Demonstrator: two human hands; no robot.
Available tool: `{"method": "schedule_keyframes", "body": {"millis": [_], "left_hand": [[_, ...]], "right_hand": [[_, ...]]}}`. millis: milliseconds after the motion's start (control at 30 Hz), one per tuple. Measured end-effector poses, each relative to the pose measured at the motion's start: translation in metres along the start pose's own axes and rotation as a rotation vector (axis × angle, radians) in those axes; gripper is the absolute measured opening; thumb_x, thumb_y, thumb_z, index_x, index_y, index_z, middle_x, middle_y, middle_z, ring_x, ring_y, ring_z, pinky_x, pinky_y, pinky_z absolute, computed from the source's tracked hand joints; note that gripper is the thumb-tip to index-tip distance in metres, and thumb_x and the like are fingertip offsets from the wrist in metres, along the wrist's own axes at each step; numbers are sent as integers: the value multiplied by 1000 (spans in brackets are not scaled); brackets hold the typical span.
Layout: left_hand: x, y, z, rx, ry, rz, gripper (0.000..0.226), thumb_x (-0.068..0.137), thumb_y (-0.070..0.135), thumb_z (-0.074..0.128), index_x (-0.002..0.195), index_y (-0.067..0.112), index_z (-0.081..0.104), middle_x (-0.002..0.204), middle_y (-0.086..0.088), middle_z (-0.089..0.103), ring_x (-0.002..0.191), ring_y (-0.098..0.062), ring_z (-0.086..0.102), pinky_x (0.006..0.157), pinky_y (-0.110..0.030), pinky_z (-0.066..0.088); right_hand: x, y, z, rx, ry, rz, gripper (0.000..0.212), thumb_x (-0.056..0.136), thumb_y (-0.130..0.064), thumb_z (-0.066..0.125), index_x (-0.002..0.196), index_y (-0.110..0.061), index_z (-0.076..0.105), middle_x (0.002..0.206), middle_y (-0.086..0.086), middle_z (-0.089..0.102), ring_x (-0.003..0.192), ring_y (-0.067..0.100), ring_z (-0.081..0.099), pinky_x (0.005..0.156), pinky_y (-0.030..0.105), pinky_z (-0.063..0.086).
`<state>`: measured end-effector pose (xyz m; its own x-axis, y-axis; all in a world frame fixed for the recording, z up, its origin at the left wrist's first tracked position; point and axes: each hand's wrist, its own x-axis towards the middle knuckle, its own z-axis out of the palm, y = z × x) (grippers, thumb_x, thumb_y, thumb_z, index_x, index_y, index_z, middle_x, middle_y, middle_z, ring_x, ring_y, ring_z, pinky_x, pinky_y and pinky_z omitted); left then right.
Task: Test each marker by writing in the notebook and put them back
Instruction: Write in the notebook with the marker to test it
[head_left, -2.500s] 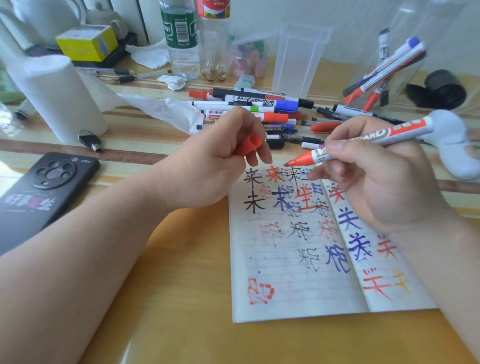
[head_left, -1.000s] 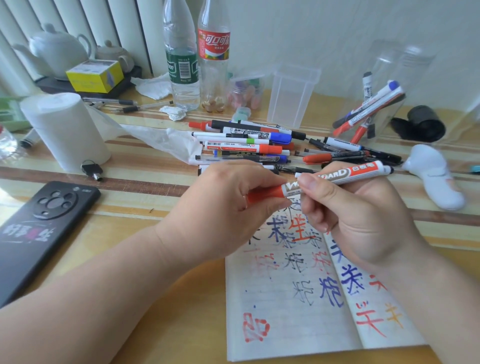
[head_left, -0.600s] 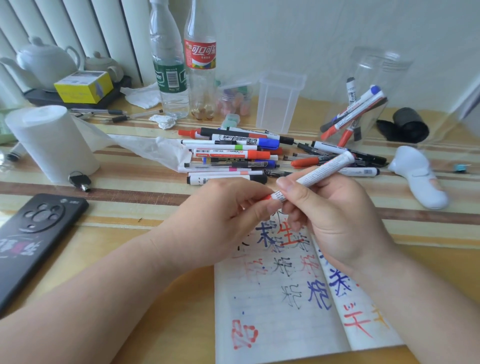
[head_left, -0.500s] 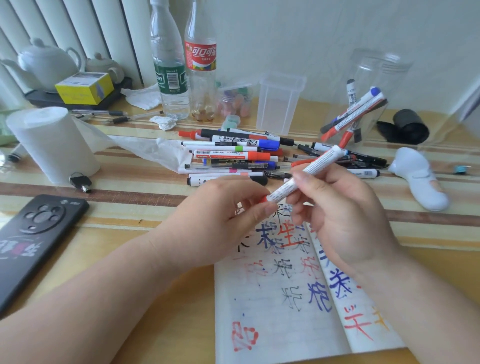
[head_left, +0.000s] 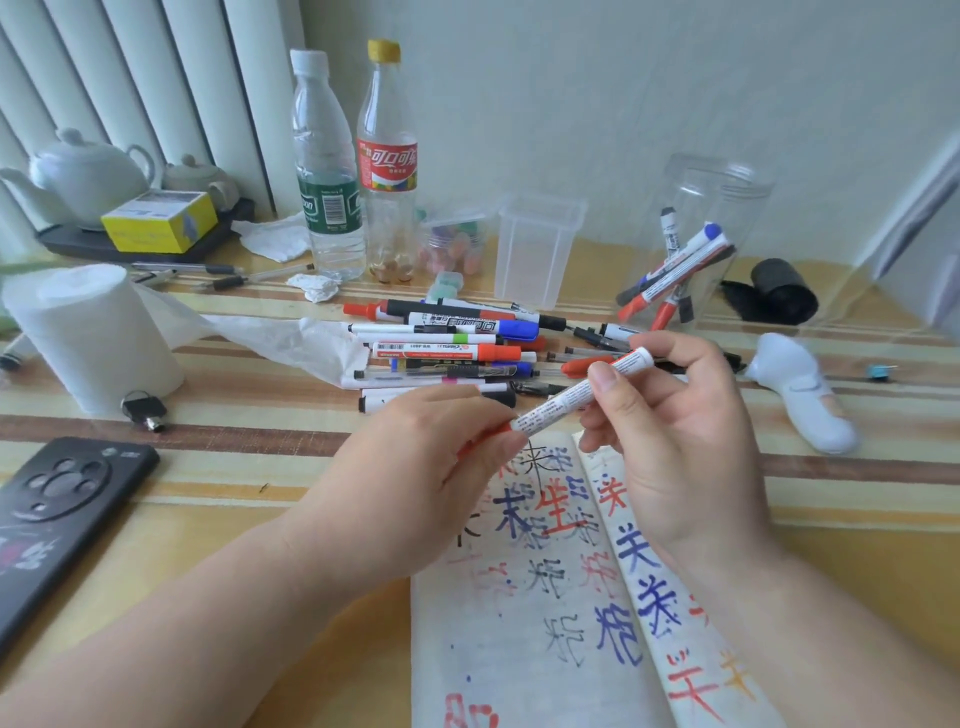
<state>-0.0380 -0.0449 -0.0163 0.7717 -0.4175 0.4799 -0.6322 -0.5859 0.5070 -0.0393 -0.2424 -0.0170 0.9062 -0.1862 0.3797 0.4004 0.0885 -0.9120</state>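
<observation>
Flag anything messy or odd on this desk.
Most markers lie in a loose heap mid-desk; only a few lean in the jar. A white sheet runs from the paper roll to that heap's edge. The notebook shows faint, blotchy ink among the clean strokes. Nothing looks spilled or broken.

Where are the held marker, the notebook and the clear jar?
marker (head_left: 566, 404): head view, middle of its white barrel.
notebook (head_left: 498, 654): head view, bare part of the left page.
jar (head_left: 727, 192): head view, clear upper wall, above the markers inside.
</observation>
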Motion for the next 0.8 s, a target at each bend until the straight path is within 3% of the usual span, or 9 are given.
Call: {"method": "schedule_keyframes", "body": {"millis": [167,267,367,467,600,733,800], "left_hand": [[4,3,3,45,145,-19,13,88,35,77,85,23,75,75,14,60,73,-10,56,63,-32,50],[2,1,3,29,179,-96,12,79,32,84,86,27,75,77,18,59,76,-7,57,63,-23,45],[3,-1,3,2,181,-97,12,82,38,78,83,27,73,76,19,57,77,-6,56,60,-16,41],[2,0,4,1,124,-53,28,94,51,62,84,27,74,74,19,56,77,-4,55,61,-15,42],[1,-6,7,11,93,-52,24,97,46,55,87,31,71,73,20,54,80,-5,55,65,-18,42],[3,-11,12,-38,73,-102,33,98,56,46,102,37,73,89,23,58,90,-1,56,70,-16,42],[2,-12,13,-63,42,-131,39,96,67,36,113,51,67,98,27,56,98,2,55,70,-20,45]], "right_hand": [[-1,-2,0,-3,13,-36,31,87,-10,68,110,-11,48,88,29,69,64,23,64,55,27,53],[-4,-3,4,11,16,-21,34,82,-15,70,107,-12,48,86,25,70,62,22,65,55,28,54],[-3,-3,4,7,24,-17,33,82,-13,71,105,-10,48,82,22,69,59,20,63,55,28,53],[1,-3,1,-2,73,-17,32,81,-15,73,102,-6,52,79,24,68,57,21,62,52,25,51],[1,-5,-2,-41,81,-72,23,87,-17,68,106,-6,62,84,19,72,61,23,66,56,27,53],[-3,-5,1,-66,75,-110,22,92,-12,67,113,-14,64,90,16,73,67,22,67,61,28,55],[-3,-5,2,-85,74,-130,20,92,-11,70,111,-16,64,92,15,73,73,26,68,61,27,55]]}}
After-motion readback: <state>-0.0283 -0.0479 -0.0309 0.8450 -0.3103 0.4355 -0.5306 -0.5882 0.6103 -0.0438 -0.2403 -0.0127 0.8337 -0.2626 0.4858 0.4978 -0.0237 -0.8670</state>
